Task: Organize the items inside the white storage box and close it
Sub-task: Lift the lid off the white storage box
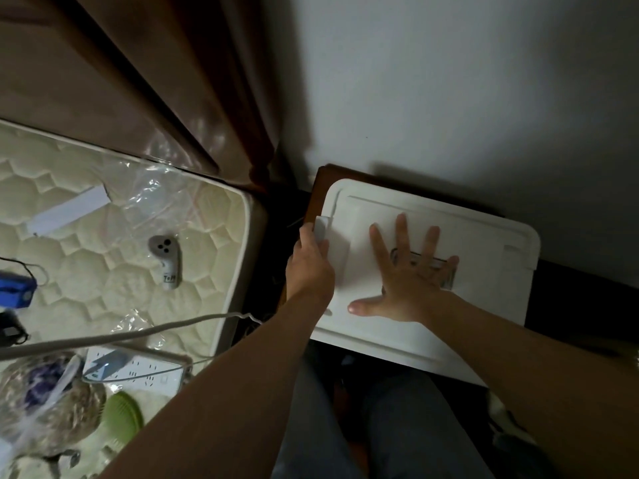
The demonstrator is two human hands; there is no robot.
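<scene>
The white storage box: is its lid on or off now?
On. The lid covers the box; the right hand presses flat on it, the left hand grips its side latch.

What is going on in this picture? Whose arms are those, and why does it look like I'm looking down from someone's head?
There is only one picture, and it comes from a small camera worn on a person's head, pointing forward and down. That is why you see two arms reaching out from the bottom, as if they were your own.

The big white thing is the lid of a white storage box. The right hand lies flat on it with straight, spread fingers, pressing down. The left hand grips the white latch at the lid's left edge. It looks like the person is snapping the box shut.

To the left is a mattress. On it lie a grey controller, a white power strip, a blue object, a green round thing and some clear plastic wrap.
</scene>
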